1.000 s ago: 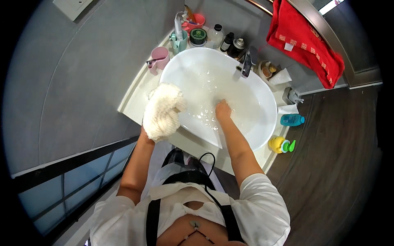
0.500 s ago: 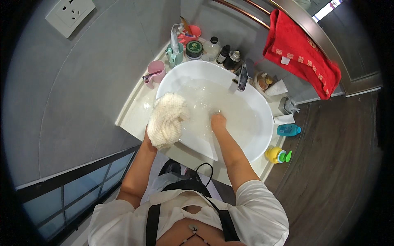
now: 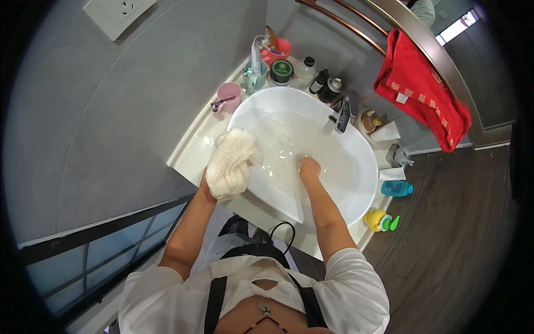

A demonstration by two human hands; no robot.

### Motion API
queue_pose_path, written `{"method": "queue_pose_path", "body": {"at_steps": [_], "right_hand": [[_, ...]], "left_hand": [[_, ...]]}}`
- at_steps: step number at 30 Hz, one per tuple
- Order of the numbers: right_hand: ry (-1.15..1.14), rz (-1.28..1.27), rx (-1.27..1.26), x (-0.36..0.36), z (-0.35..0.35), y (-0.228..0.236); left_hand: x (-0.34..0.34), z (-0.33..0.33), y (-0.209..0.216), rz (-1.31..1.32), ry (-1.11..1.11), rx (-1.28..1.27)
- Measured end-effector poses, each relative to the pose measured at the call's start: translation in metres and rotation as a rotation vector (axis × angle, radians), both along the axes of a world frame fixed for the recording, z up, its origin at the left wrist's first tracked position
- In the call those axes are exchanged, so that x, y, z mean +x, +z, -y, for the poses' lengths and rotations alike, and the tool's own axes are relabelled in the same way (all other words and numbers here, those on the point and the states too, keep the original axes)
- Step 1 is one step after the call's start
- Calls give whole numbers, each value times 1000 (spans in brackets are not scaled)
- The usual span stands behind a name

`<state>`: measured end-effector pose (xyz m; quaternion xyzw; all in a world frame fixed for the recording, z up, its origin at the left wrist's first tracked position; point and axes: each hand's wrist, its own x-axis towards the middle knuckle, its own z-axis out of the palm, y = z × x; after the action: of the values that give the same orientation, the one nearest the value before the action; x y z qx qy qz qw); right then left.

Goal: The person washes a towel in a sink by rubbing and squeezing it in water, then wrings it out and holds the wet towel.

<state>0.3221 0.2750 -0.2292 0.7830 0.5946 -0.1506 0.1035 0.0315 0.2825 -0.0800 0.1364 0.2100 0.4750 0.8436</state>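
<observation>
My left hand (image 3: 208, 187) holds up a cream, chunky-knit piece (image 3: 232, 165), perhaps a hat, over the left rim of a white oval basin (image 3: 367, 192). The knit covers most of that hand's fingers. Cloudy water (image 3: 283, 146) fills much of the basin. Into it dips my right hand (image 3: 309, 168), near the middle; its fingers are under the surface and cannot be made out. A dark tap (image 3: 346, 111) stands at the basin's far right rim, beyond my right hand.
Along the back stand a pink cup (image 3: 228, 96), a green cup (image 3: 256, 76), a green-lidded jar (image 3: 281, 71) and several bottles. A blue bottle (image 3: 397, 188) and a yellow pump bottle (image 3: 378, 220) sit at the counter's right edge. A red towel (image 3: 420, 89) hangs at the far right.
The whole view has shifted, so the basin and counter lie a little farther right in it. My left hand still holds the knit piece; my right hand remains in the water.
</observation>
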Motion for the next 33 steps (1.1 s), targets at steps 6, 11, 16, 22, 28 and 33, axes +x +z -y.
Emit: {"method": "queue_pose_path", "body": {"at_steps": [6, 11, 16, 22, 28, 33], "right_hand": [[-63, -42, 28, -4, -1, 27], [27, -424, 107, 11, -11, 116], [-420, -1388, 468, 7, 4, 206], [-232, -550, 268, 37, 53, 110], [-591, -1916, 587, 4, 54, 213], [-46, -225, -70, 26, 61, 158]], "left_hand": [[7, -11, 12, -569, 30, 520], [2, -18, 13, -474, 6, 500], [-8, -13, 27, -90, 26, 315], [-8, -8, 67, -5, -92, 208], [-11, -20, 71, 162, -151, 67], [3, -20, 88, 178, -161, 279]]}}
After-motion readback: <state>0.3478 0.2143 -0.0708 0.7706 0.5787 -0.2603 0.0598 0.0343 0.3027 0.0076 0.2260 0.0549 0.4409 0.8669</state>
